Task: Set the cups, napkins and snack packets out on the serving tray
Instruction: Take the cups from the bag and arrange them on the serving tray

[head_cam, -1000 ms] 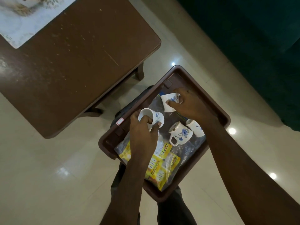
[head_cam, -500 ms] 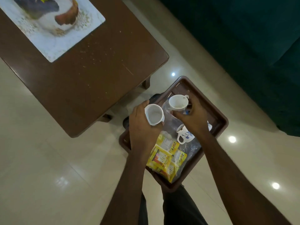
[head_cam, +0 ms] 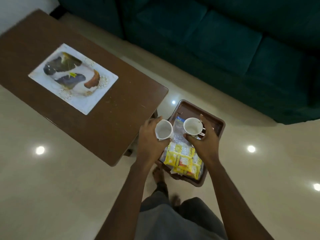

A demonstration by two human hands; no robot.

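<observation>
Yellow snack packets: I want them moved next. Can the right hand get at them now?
Probably not: the right hand grips a white cup, occupying its fingers, though the snack packets lie uncovered beside it.

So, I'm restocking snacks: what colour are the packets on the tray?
The packets are mostly yellow with white; head view.

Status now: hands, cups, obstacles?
Left hand grips first cup, right hand grips second cup. Both empty, upright, held near tray. Snack packets in tray; table beside left hand.
</observation>
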